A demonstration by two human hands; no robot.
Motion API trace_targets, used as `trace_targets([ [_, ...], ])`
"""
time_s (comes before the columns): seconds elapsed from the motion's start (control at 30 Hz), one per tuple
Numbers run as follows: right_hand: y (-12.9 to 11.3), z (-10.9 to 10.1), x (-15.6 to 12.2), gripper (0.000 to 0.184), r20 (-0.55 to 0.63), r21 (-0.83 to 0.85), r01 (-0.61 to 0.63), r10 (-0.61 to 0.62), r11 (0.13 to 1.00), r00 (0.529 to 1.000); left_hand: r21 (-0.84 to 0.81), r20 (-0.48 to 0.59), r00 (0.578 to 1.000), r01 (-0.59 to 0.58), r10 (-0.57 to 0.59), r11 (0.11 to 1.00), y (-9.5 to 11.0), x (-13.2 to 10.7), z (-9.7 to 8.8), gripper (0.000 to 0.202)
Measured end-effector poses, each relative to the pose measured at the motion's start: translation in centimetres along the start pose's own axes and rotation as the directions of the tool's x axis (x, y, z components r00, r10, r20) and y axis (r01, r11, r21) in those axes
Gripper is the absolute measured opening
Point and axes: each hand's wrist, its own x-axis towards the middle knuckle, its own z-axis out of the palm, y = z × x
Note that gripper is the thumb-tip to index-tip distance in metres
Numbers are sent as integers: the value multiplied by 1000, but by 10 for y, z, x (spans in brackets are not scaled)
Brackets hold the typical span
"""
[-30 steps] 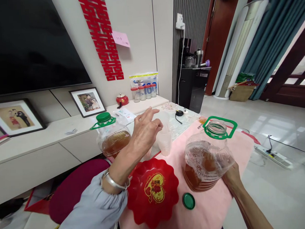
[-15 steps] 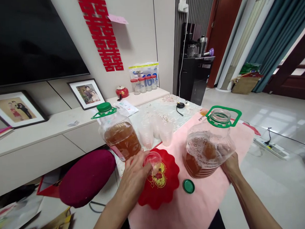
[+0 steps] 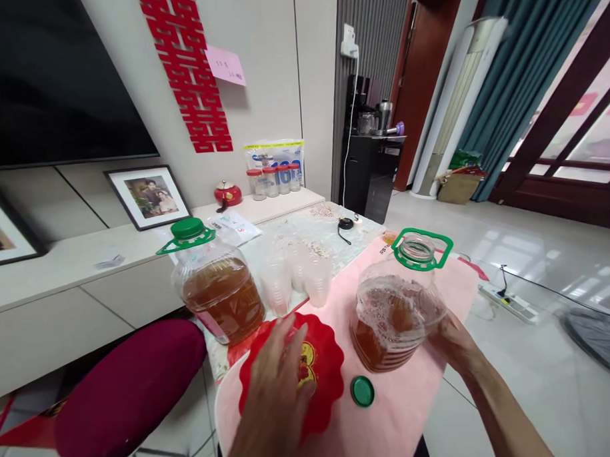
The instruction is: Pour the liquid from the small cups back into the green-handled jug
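My left hand (image 3: pixel 278 383) is over the red scalloped tray (image 3: pixel 330 387) with a gold pattern, fingers stretched out and slightly blurred. No cup shows in it, though the area under the palm is hidden. My right hand (image 3: pixel 446 337) grips the lower right side of an open clear plastic jug (image 3: pixel 388 319), which stands on the pink cloth. Brown foamy liquid partly fills this jug, and a green handle ring circles its neck. A green cap (image 3: pixel 363 391) lies beside it. A second, capped jug (image 3: pixel 224 294) of brown liquid stands behind the tray to the left.
Several clear plastic cups (image 3: pixel 296 269) stand behind the tray. Farther back on the table lies a black tape measure (image 3: pixel 345 223). A maroon round stool (image 3: pixel 131 394) is at the left. Lidded jars (image 3: pixel 276 181) and a framed photo (image 3: pixel 148 196) line the white cabinet.
My left hand held a clear cup above the tray; now its fingers are spread and the cup is out of sight. My right hand stays on the jug. The view has shifted right.
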Motion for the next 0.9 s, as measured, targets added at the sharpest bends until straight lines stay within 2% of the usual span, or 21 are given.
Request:
trace_targets([
  [0.03,-5,1,-1,96,82,-1,-7,7,1000,997,-116,34,998,59,-55,992,16,4,2,70],
  [0.07,-9,1,-2,104,154,-9,-11,13,1000,988,-258,117,984,160,-134,953,34,9,5,80],
  [0.1,-12,2,-1,111,210,-25,-11,16,1000,978,-400,210,962,247,-174,882,52,15,9,88],
  [0.17,-14,1,4,119,281,-72,2,19,997,960,-568,418,856,508,-305,647,84,31,18,106],
  [0.23,-15,0,10,120,350,-115,10,31,993,936,-591,456,830,551,-320,589,109,46,29,118],
  [0.3,-14,-2,16,118,411,-141,-3,61,990,910,-598,470,811,583,-349,550,125,58,41,126],
  [0.37,-11,-3,20,119,431,-144,-19,80,989,899,-602,483,791,611,-375,514,133,65,53,129],
  [0.47,-3,-5,24,124,402,-131,-2,55,991,914,-616,479,781,625,-401,480,136,65,69,127],
  [0.7,9,2,24,130,370,-60,4,19,998,929,-706,328,856,503,-400,498,130,57,91,115],
  [0.8,0,8,23,133,370,-108,10,31,994,929,-722,257,872,460,-416,517,129,53,94,112],
  [0.9,-16,14,22,133,360,-204,76,3,976,933,-729,177,884,414,-433,545,130,47,93,113],
])
